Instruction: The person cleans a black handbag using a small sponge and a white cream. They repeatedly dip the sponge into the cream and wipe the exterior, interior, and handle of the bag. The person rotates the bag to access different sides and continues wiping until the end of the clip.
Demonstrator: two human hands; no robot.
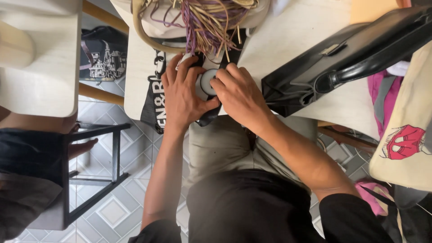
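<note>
We see both hands together at the near edge of a pale table [288, 40], on a small round grey and white object [206, 83] that lies on a black cloth piece with white print [155, 96]. The left hand [182, 92] is curled around the left side of the round object, with the thumb under it. The right hand [238, 92] presses its fingertips on the right side, so both hands are grasping it. Just behind the object hangs a fringe of purple and beige strands [209, 22]. A black leather bag [346, 56] lies to the right, near the right hand.
</note>
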